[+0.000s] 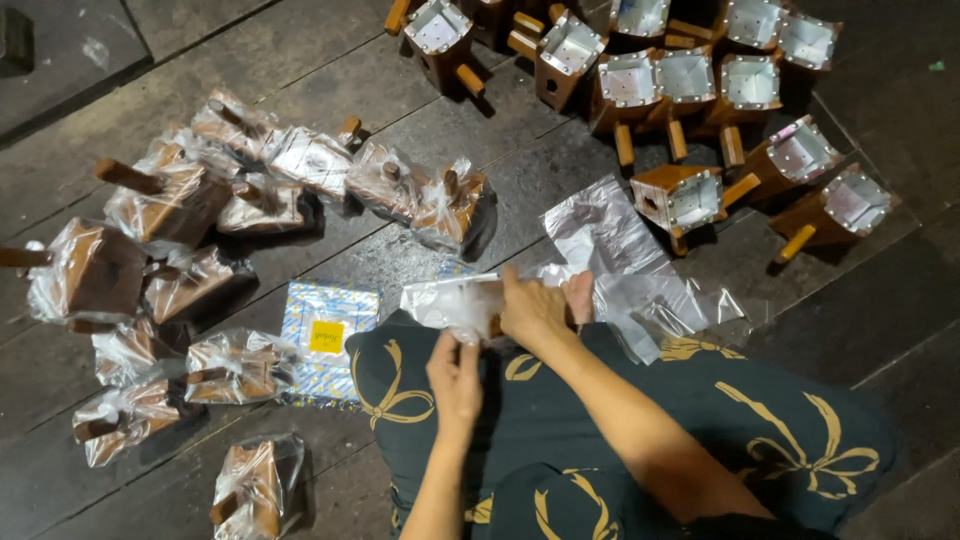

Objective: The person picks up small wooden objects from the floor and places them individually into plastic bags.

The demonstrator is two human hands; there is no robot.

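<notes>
Plastic bag [455,300] with a wooden piece inside is pinched by both hands, left [455,385] and right [530,310], steadied over the lap.

— What colours do you see at upper right of the frame?
— Brown wooden boxes [680,195] with silvery linings. On your lap, dark cloth [760,420] patterned with gold bows.
— And centre left?
— A blue-and-white patterned packet [325,340] with a yellow label, on the dark grey floor [330,70].

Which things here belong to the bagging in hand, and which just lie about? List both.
In hand: left hand, right hand, clear bag, spare bags, unwrapped wooden boxes, wrapped boxes.
Lying about: patterned packet, plank floor.
</notes>
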